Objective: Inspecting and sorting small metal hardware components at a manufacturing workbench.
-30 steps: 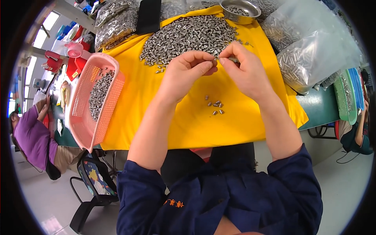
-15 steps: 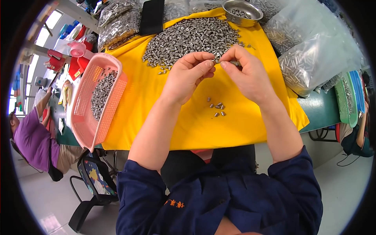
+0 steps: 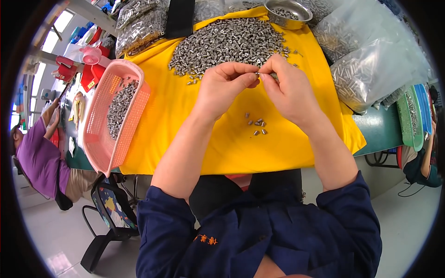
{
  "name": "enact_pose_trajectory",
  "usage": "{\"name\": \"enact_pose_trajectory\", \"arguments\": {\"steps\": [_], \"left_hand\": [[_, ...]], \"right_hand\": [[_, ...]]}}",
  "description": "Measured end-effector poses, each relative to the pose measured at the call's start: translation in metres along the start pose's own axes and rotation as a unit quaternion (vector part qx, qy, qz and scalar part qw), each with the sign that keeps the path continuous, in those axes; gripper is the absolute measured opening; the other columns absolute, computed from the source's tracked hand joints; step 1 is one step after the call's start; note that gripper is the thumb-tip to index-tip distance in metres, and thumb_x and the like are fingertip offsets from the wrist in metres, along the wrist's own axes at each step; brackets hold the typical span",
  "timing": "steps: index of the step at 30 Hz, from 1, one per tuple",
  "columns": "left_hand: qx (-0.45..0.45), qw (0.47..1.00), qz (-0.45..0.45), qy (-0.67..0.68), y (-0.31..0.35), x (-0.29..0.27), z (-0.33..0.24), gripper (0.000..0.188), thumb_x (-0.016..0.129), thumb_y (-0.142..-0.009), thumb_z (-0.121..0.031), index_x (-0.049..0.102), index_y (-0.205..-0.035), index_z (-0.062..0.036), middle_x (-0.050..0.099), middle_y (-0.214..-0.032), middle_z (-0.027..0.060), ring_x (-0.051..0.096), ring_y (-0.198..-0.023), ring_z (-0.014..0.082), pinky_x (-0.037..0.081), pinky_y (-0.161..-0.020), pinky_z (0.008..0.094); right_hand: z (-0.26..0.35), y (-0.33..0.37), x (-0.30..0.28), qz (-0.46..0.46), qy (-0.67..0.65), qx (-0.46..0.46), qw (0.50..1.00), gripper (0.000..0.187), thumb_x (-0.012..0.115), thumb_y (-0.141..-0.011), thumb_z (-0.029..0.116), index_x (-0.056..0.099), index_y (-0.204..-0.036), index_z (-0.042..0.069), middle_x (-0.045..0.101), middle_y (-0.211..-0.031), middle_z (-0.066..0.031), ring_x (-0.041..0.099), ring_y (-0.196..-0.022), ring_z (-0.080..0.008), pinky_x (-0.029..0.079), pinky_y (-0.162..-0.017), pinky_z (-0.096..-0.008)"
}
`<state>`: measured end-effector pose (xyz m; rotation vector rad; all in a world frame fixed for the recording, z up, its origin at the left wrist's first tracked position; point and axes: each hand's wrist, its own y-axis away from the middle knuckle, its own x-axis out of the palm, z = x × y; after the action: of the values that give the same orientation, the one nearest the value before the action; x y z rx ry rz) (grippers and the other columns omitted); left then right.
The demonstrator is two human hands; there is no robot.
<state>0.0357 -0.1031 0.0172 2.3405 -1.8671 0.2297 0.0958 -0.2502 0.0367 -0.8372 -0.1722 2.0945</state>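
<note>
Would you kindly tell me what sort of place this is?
Probably a factory workroom: a heap of metal parts lies on a yellow cloth, bags of metal pieces lie nearby, and a person in purple sits off to the left.

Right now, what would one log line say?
Left fingers: pinching small metal piece; right fingers: pinching same piece; metal pile: spread on yellow cloth; pink basket: at left, holding metal pieces

A basket [image 3: 98, 146] stands left of heaped parts [image 3: 227, 46].

Single head-worn fisheye view, steeply downward
</note>
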Motion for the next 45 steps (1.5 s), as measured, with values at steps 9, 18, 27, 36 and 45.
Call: {"name": "enact_pose_trajectory", "arguments": {"steps": [9,18,27,36,45], "left_hand": [[0.058,0.909,0.048,-0.409,0.006,-0.001,0.002,0.015,0.058,-0.074,-0.004,0.063,-0.088,-0.0039,0.064,-0.078,0.0048,0.06,-0.07,0.0145,0.047,-0.067,0.026],[0.083,0.856,0.026,-0.51,-0.012,0.001,-0.012,0.017,0.059,-0.074,-0.014,0.065,-0.089,-0.0083,0.063,-0.081,0.0103,0.06,-0.076,0.0254,0.048,-0.068,0.0326],[0.103,0.739,-0.021,-0.666,-0.042,0.01,0.014,0.014,0.061,-0.071,-0.021,0.062,-0.073,-0.0068,0.062,-0.073,0.0102,0.06,-0.068,0.0266,0.047,-0.062,0.0358],[0.048,0.804,0.044,-0.591,-0.022,0.006,0.006,0.016,0.061,-0.072,-0.014,0.064,-0.084,-0.0044,0.062,-0.069,0.0088,0.06,-0.063,0.0167,0.047,-0.06,0.028],[-0.007,0.998,0.02,-0.054,-0.007,-0.006,0.001,0.015,0.059,-0.078,0.0,0.059,-0.093,0.0037,0.062,-0.084,0.0078,0.062,-0.076,0.015,0.05,-0.069,0.0232]], "right_hand": [[-0.027,-0.012,-0.019,-0.066,-0.207,0.135,0.967,0.012,0.055,-0.08,0.012,0.055,-0.086,0.002,0.055,-0.073,-0.0003,0.046,-0.065,-0.0058,0.039,-0.058,-0.0205],[-0.012,-0.012,-0.023,-0.063,-0.216,0.119,0.967,0.011,0.056,-0.08,0.012,0.054,-0.085,0.002,0.055,-0.074,0.0009,0.046,-0.065,-0.0046,0.039,-0.058,-0.0195],[-0.019,-0.013,-0.017,-0.091,-0.217,0.077,0.969,0.01,0.055,-0.079,0.011,0.055,-0.083,0.002,0.056,-0.073,0.0005,0.045,-0.063,-0.0048,0.039,-0.057,-0.0201],[-0.018,-0.012,-0.017,-0.079,-0.218,0.074,0.97,0.013,0.055,-0.08,0.014,0.054,-0.083,0.002,0.055,-0.071,0.0005,0.045,-0.061,-0.0049,0.038,-0.055,-0.0214],[-0.01,-0.008,-0.01,0.02,-0.109,0.07,0.991,0.007,0.052,-0.076,0.008,0.051,-0.079,0.002,0.054,-0.066,-0.0055,0.047,-0.057,-0.012,0.038,-0.053,-0.0256]]}}
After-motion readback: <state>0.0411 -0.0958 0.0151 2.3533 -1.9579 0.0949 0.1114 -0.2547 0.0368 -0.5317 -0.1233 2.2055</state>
